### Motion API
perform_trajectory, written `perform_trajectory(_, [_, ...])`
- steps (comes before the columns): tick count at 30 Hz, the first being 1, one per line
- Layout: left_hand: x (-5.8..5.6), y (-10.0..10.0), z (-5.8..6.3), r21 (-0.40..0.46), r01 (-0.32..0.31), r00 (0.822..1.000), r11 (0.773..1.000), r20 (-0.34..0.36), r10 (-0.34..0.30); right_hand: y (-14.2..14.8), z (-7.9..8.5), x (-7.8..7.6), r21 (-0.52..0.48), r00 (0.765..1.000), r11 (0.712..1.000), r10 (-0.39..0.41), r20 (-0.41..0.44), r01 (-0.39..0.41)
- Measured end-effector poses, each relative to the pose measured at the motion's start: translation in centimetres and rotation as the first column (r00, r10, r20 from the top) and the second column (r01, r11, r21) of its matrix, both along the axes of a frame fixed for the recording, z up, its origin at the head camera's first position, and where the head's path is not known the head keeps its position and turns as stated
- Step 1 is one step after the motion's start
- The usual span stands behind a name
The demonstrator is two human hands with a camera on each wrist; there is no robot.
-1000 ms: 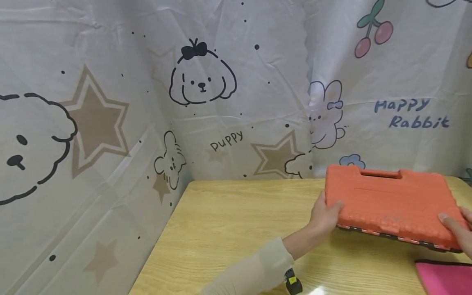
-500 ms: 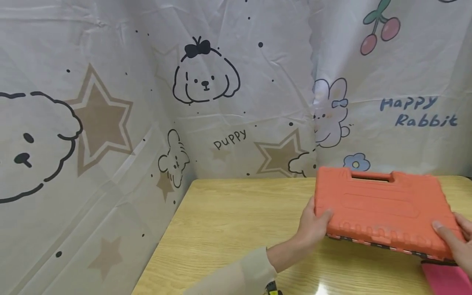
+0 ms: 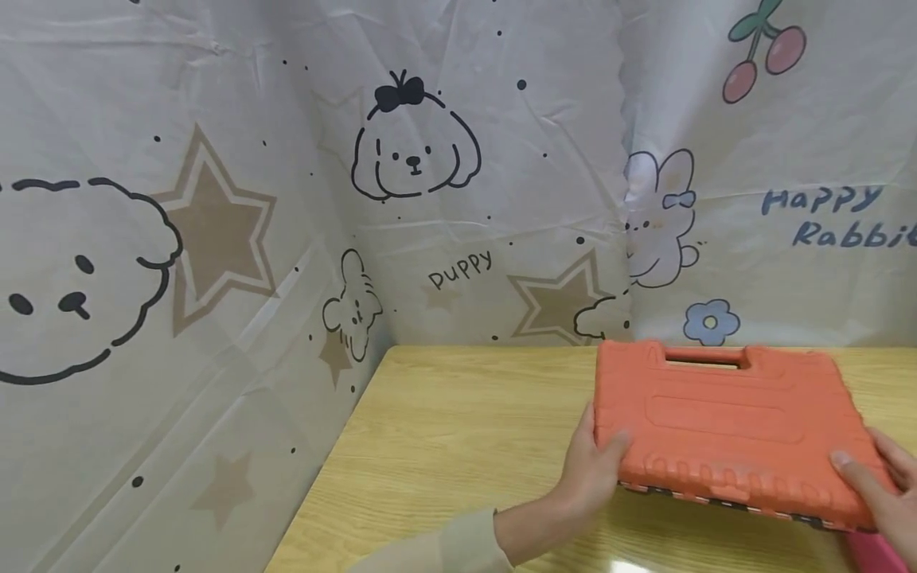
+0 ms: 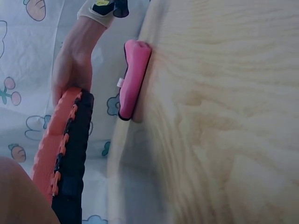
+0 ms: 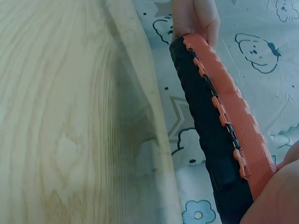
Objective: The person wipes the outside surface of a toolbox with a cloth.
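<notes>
Both hands hold an orange plastic carry case [image 3: 723, 430] above the table, one at each short end. The left hand [image 3: 583, 469] grips its left side with the thumb on the orange top. At the right side the right hand [image 3: 888, 485] grips it, thumb also on top. A handle slot runs along the far edge. In the left wrist view the case [image 4: 46, 154] shows a black lower half and an orange upper half, with a hinge row between them. The right wrist view shows the same hinged edge of the case [image 5: 219, 107]. Fingers underneath are hidden.
A pink pouch [image 4: 135, 74] with dark trim lies on the table, partly covered by the case in the head view [image 3: 870, 549]. The wooden table [image 3: 458, 430] reaches back to a printed cloth [image 3: 458, 199] hanging behind and at the left.
The hands have carried the case left and toward the front of the table, lower in the view. It now hides more of the pink pouch. The head view has shifted slightly right.
</notes>
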State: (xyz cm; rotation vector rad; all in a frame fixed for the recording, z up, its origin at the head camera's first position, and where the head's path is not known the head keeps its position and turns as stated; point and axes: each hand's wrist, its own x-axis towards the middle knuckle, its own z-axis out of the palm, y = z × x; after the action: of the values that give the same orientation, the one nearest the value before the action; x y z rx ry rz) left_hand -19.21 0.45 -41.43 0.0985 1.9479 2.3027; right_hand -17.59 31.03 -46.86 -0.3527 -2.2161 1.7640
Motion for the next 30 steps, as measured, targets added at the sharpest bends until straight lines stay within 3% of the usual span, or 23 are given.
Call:
perform_trajectory(4, [0.8,-0.7,-0.3,0.002,0.007,0.999,1.000,0.043,-0.007,-1.5,1.5,1.0,0.001,0.995,0.999,0.040,0.097,-0.040])
perform_trajectory(12, [2.2,-1.9,-1.1,-0.016,-0.024,0.995,1.000,0.095,0.025,-2.7,1.3,1.1,0.053,0.959,0.999,-0.005,0.283,-0.010])
perform_trajectory(17, [2.9,-2.8,-1.5,-0.001,-0.021,0.997,1.000,0.076,0.021,-3.7,1.7,1.3,0.023,0.929,1.000,-0.005,0.370,-0.004])
perform_trajectory(25, [3.9,-3.9,-2.2,-0.072,-0.012,0.999,0.997,0.043,0.015,-4.3,0.2,2.0,-0.015,0.920,0.998,0.065,0.385,-0.064])
perform_trajectory(30, [4.3,-4.4,-2.8,-0.169,-0.040,0.998,0.985,0.033,0.046,-4.5,-0.7,2.5,-0.058,0.913,0.994,0.111,0.393,-0.096])
